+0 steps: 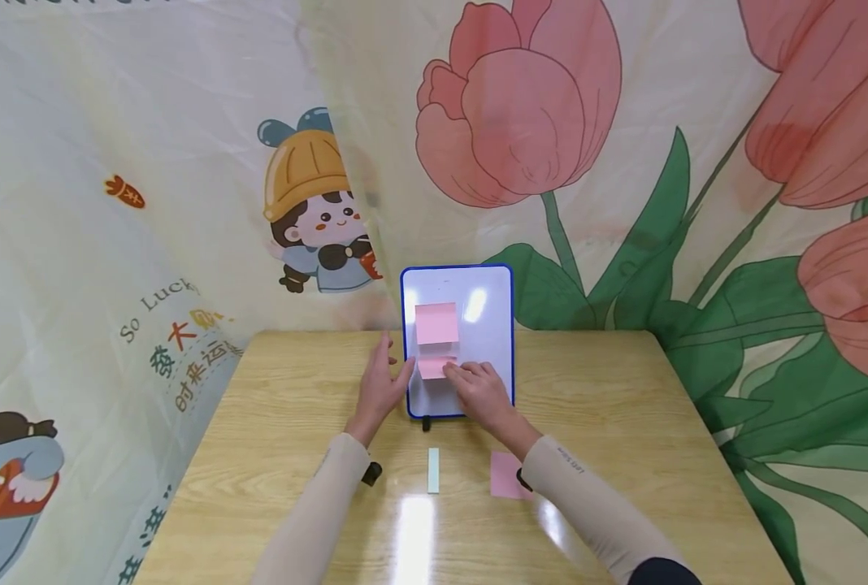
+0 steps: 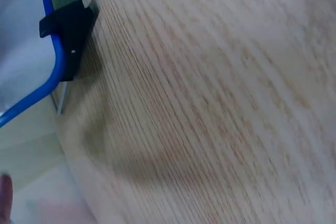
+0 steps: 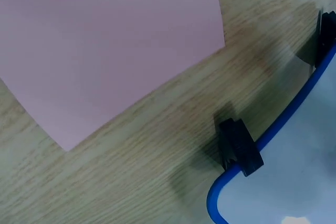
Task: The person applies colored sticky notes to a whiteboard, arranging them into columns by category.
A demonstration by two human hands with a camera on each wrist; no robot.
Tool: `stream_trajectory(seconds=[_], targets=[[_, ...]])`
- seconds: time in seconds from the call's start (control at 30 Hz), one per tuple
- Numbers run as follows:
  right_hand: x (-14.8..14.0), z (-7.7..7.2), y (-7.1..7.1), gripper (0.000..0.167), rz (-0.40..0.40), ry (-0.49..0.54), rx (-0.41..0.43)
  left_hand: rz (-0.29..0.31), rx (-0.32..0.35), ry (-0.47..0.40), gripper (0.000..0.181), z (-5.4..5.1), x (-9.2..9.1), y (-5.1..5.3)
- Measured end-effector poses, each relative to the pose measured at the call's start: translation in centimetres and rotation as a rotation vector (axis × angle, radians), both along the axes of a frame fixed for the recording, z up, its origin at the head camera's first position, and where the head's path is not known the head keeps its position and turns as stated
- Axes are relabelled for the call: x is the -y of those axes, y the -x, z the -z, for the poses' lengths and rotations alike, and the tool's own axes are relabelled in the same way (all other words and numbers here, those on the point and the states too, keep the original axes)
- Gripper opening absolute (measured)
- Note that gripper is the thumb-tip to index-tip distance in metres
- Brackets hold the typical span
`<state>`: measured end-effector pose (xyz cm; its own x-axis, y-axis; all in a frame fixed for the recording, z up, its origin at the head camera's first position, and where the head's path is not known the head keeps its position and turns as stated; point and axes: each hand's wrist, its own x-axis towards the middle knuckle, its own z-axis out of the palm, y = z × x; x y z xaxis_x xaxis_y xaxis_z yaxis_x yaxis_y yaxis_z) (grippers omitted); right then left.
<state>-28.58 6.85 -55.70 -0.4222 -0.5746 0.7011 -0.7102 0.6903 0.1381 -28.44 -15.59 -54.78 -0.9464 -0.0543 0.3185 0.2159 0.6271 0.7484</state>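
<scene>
A small whiteboard (image 1: 488,341) with a blue frame stands tilted up at the back of the table. Two pink sticky notes are on its face, the upper one (image 1: 436,323) flatter and the lower one (image 1: 434,369) shorter-looking. My right hand (image 1: 483,396) reaches in from the right, its extended fingertips pressing at the lower note's right edge. Beside the board's left edge is my left hand (image 1: 381,390), fingers straight and thumb near the frame. Only one fingertip (image 2: 5,198) shows in the left wrist view. The right wrist view has no hand in it.
Another pink sheet (image 3: 115,51) lies flat on the wooden table (image 1: 295,406), partly under my right wrist. A narrow pale green strip (image 1: 433,471) lies before the board. Black clip feet (image 3: 240,147) hold the board's lower edge. Printed cloth (image 1: 522,236) hangs behind.
</scene>
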Motion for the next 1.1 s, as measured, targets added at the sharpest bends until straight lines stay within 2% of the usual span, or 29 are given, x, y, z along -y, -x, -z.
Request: stream_trajectory(seconds=[0.07,0.2,0.37,0.53,0.83,1.1], targets=[[0.1,0.3,-0.1,0.034,0.007,-0.008,0.029,0.053,0.044,-0.02,0.087,0.2,0.2,0.4],[0.4,0.3,-0.5,0.033,0.02,-0.018,0.076,0.148,0.07,-0.041,0.095,0.6,0.4,1.1],[0.7,0.0,-1.0,0.034,0.038,-0.019,0.138,0.201,0.075,-0.059,0.091,1.1,0.2,1.6],[0.8,0.2,-1.1,0.035,0.062,-0.028,0.161,0.188,0.076,-0.062,0.085,1.1,-0.3,1.8],[0.8,0.9,-1.0,0.032,0.075,-0.042,0.157,0.115,0.12,-0.017,0.08,1.0,-1.1,1.8],[0.9,1.0,-1.0,0.033,0.066,-0.049,0.168,0.091,0.079,0.029,0.077,1.4,-1.6,2.2]])
